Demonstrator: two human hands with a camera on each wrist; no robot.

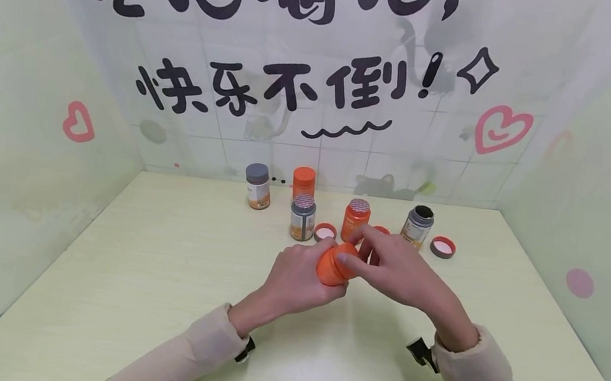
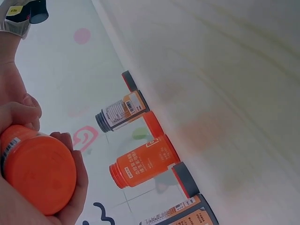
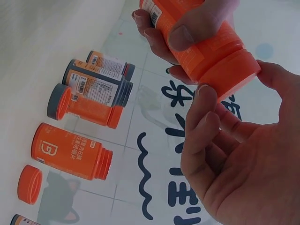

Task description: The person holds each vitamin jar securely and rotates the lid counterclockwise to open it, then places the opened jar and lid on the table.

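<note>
My left hand (image 1: pixel 296 276) grips an orange plastic bottle (image 1: pixel 330 272), tilted above the table; its round base (image 2: pixel 40 173) faces the left wrist view. My right hand (image 1: pixel 403 269) holds the ribbed orange cap (image 3: pixel 229 75), thumb on one side and fingertips on the other. In the right wrist view the cap sits on the bottle's neck. Just beyond the hands stand an uncapped orange bottle (image 1: pixel 356 220) and an uncapped grey bottle (image 1: pixel 302 222), both with patterned seals over their mouths. The right hand partly covers the orange one in the head view.
A grey bottle (image 1: pixel 416 226) with a dark open mouth stands at right. Loose caps lie upturned: a grey one with red inside (image 1: pixel 326 232), another alike (image 1: pixel 442 247), and an orange one (image 3: pixel 29 185). A capped grey bottle (image 1: pixel 257 188) and capped orange bottle (image 1: pixel 304 177) stand behind, near the wall.
</note>
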